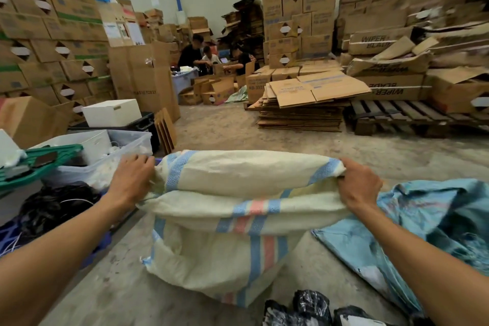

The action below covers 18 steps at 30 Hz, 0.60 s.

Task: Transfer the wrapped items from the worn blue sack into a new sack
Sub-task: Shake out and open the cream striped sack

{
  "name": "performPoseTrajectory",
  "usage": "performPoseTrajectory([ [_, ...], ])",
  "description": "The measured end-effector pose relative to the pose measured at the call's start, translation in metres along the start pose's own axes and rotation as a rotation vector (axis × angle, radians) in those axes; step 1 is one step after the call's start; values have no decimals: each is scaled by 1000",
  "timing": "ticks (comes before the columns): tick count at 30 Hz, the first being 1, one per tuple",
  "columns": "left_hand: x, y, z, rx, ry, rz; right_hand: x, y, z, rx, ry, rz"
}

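A cream woven sack (pixel 225 243) with blue and pink stripes hangs in front of me, its bottom resting on the concrete floor. My left hand (pixel 132 180) grips the sack's top edge at the left. My right hand (pixel 357 185) grips the top edge at the right, and the mouth is stretched between them. The worn blue sack (pixel 428 233) lies crumpled on the floor to the right. Black plastic-wrapped items (pixel 312 304) lie on the floor at the bottom, near my right forearm.
Left of me stand a clear plastic bin (pixel 127 145), a green crate (pixel 39 164) and a black bag (pixel 55 206). Stacked cardboard boxes (pixel 47 42) line the walls. Flattened cartons (pixel 304 108) and a pallet (pixel 397 116) lie ahead. People (pixel 193 53) work at the back.
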<state>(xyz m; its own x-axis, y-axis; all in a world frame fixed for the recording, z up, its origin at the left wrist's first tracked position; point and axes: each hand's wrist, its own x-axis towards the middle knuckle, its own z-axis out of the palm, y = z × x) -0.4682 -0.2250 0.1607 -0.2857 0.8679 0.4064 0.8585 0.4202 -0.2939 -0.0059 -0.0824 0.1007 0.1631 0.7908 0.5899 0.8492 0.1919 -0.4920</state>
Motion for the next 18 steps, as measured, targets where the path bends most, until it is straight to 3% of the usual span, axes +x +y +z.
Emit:
performPoseTrajectory([
  [2, -2, 17, -7, 12, 19, -12, 5, -4, 1, 158, 39, 95],
  [5, -1, 50, -29, -125, -21, -216, 7, -6, -3, 305, 19, 97],
  [7, 10, 62, -28, -412, -63, -491, 4, 1, -8, 247, -71, -40],
  [11, 80, 45, 63, -1156, -236, -878, -14, 28, -7, 32, -229, -367],
  [13, 48, 97, -15, -1342, -378, -875, -19, 43, -2, -8, -222, -394],
  [15, 28, 135, -62, -1423, -344, -857, -19, 54, 6, -71, -256, -292],
  [18, 29, 155, -77, -1788, -313, -1026, 0, 75, 7, 41, -396, 157],
])
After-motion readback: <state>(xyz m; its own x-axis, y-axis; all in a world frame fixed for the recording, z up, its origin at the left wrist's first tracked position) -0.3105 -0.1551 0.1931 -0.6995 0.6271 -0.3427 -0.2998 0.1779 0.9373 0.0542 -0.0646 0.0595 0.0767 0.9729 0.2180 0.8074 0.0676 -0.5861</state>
